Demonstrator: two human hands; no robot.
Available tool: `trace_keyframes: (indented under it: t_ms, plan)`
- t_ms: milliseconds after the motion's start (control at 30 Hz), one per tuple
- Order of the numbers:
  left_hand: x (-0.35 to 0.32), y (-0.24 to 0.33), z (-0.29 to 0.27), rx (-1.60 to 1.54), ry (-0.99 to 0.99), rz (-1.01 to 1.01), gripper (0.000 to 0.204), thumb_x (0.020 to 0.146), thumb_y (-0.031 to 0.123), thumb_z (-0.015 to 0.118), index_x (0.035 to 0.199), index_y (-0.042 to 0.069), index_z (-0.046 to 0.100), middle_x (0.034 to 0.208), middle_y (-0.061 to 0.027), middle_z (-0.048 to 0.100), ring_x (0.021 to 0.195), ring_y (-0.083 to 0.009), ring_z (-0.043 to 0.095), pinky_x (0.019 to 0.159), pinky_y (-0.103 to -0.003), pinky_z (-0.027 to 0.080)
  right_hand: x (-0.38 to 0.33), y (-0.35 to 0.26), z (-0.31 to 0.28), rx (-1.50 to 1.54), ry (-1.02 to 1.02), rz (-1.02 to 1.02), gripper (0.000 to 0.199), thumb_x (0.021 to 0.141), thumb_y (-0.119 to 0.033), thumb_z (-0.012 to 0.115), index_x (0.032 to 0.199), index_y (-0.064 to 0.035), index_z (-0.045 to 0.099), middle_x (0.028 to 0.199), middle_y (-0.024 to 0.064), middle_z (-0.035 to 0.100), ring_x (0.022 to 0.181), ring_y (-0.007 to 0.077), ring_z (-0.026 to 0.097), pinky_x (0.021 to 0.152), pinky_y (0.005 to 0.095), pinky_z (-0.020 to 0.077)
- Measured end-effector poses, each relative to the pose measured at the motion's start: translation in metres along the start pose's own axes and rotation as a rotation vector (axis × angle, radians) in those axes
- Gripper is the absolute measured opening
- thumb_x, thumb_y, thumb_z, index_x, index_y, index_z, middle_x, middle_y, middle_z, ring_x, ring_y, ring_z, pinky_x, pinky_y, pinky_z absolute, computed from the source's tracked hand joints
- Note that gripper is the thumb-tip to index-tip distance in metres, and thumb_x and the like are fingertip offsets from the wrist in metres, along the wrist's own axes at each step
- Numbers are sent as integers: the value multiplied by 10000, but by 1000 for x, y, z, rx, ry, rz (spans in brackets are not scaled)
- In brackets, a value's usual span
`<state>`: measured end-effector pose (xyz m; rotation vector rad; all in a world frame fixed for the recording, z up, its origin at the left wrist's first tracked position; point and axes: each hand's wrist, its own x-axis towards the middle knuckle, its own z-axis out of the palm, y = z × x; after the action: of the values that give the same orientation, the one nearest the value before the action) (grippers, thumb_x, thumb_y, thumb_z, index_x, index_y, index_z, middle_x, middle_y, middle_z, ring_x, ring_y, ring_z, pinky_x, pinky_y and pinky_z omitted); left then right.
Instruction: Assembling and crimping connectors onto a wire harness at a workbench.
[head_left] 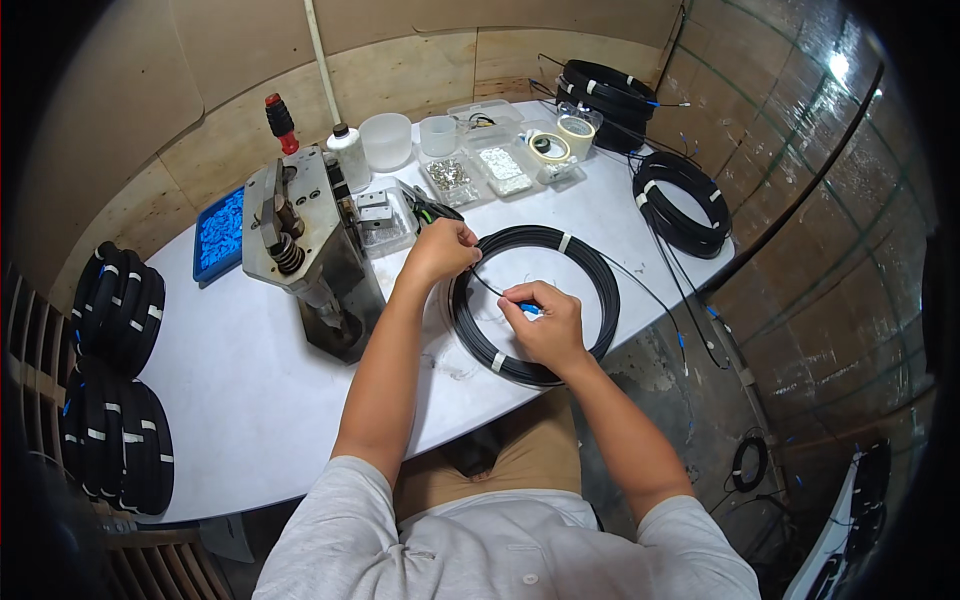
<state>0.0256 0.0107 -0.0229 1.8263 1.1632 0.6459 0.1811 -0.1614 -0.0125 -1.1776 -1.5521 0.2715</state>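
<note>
A coil of black cable, bound with white tape bands, lies flat on the white table in front of me. My left hand is closed at the coil's upper left side, its fingertips pinching the black cable there. Over the middle of the coil, my right hand is closed around a cable end with a blue connector showing between the fingers. A short stretch of thin black cable runs between the two hands. Another cable end with a blue tip hangs off the table's right edge.
Left of my arm stands a metal hand press. Behind it are a blue tray of blue parts, a white bottle and clear boxes of small parts. More cable coils lie at the right and left.
</note>
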Motion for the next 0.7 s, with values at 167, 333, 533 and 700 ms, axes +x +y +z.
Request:
trace_keyframes:
  t_ms: [167, 333, 533, 700]
  plan:
    - [-33, 4, 6, 187, 129, 38, 234, 745, 158, 743, 929, 13, 736, 815, -146, 729, 778, -250, 718, 742, -340, 554, -12, 2, 0, 14, -138, 113, 67, 801, -50, 707, 847, -7, 683, 820, 121, 709, 752, 230, 710, 691, 305, 554]
    - [-58, 5, 23, 384, 292, 124, 220, 785, 173, 712, 960, 45, 744, 1077, -242, 669, 1009, -361, 660, 904, -412, 512, -18, -7, 4, -79, -220, 80, 87, 816, -64, 670, 886, -24, 704, 860, 146, 697, 776, 292, 691, 712, 352, 547]
    - [-57, -11, 46, 247, 310, 9, 441, 888, 232, 577, 1233, -41, 606, 1242, -306, 580, 1169, -413, 571, 1018, -427, 440, -28, -12, 13, -165, -294, 126, 129, 837, -95, 653, 926, -34, 724, 901, 173, 683, 810, 339, 665, 756, 404, 531]
    - [-48, -11, 74, 325, 288, -52, 581, 907, 201, 550, 1372, -114, 399, 1258, -347, 534, 1164, -455, 547, 1030, -444, 427, -32, -8, 15, -217, -357, 165, 147, 852, -133, 641, 915, -34, 729, 898, 184, 684, 804, 358, 650, 771, 435, 520]
